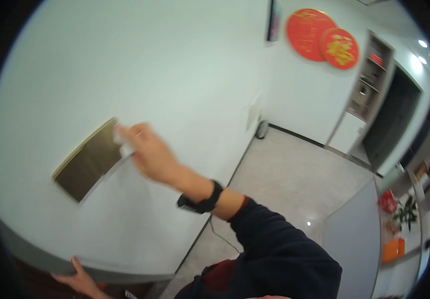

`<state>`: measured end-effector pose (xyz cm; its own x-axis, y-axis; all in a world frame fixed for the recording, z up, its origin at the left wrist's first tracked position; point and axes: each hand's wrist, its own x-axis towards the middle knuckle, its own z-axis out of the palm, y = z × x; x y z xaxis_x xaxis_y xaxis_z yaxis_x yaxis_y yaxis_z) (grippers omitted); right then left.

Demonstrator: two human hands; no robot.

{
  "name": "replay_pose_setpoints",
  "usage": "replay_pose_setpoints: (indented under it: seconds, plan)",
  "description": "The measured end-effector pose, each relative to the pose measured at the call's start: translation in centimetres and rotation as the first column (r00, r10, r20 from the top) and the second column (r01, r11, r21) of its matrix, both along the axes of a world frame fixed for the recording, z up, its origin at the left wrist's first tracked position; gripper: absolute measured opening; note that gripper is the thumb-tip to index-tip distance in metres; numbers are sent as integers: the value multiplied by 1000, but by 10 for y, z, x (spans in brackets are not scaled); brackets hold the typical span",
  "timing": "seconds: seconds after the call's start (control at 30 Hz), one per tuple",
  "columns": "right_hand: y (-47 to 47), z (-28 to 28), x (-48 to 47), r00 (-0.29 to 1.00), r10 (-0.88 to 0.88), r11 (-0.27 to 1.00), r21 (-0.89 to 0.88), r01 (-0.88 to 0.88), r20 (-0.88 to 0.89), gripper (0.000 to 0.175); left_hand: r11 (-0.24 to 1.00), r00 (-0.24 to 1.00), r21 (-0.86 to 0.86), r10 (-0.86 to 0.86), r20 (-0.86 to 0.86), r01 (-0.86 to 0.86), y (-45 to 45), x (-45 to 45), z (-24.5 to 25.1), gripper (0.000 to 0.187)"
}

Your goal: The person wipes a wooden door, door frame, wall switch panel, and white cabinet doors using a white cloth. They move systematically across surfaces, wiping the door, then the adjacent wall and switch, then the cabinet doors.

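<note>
My right hand point(149, 151), blurred and with a black band on its wrist, grips a small white cloth or tissue point(126, 149). It is at the right end of a brownish rectangular panel point(87, 160) with a pale gold edge on the white wall point(144, 74). Whether the white piece touches the panel cannot be told. Low on the left, my left hand point(80, 280) has its thumb and fingers spread against the edge of a grey ledge point(125, 274), above a dark brown surface.
A thin cable point(222, 237) lies on the pale floor point(286, 168) by the wall. A small dark cylindrical object point(262, 129) stands in the corner. At right are a grey partition point(353, 224), a potted plant point(407, 213) and an orange box point(393, 250).
</note>
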<state>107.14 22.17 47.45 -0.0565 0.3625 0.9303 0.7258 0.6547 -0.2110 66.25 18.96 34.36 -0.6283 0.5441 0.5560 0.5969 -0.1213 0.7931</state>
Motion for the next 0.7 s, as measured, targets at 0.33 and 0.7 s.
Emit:
replay_pose_setpoints:
  seconds: [0.33, 0.7]
  plan:
    - [12, 28, 27, 968, 74, 997, 55, -62, -242, 42, 959, 977, 188, -206, -46, 211, -40, 16, 10, 94]
    - [13, -35, 21, 892, 243, 965, -3, -264, -380, 49, 960, 978, 190, -202, -50, 207, -44, 35, 33, 93]
